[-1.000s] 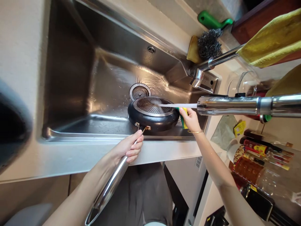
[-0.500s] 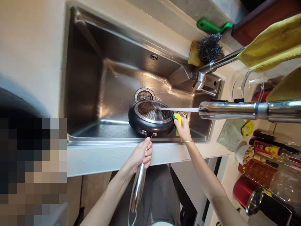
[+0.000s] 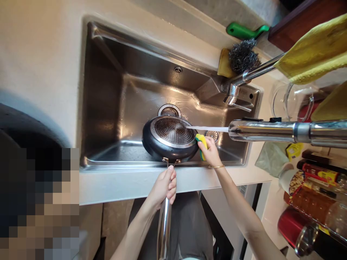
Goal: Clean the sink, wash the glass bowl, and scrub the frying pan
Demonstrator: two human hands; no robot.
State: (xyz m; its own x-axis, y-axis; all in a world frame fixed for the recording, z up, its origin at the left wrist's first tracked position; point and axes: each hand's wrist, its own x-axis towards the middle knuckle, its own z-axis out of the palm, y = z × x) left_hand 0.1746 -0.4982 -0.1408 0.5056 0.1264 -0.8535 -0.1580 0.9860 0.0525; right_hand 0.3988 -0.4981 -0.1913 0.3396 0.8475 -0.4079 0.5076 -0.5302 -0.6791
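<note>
My left hand is wrapped round the metal handle of a dark frying pan. The pan is held over the sink with its dotted metal underside facing up. Water runs from the chrome faucet onto that underside near its right edge. Beside the pan's right rim, my right hand pinches a yellow and green sponge. The sponge is at or very near the rim; whether they touch I cannot tell. The pan's inside faces down and is hidden.
Behind the faucet lie a steel wool scourer and a green-handled tool. A yellow cloth hangs at upper right. Bottles and a red container stand at right. A pixelated patch covers the lower left.
The pan has shifted slightly left and tilted a little, its handle swinging more upright. My right hand and the sponge have moved a bit left with the rim. The view has shifted slightly.
</note>
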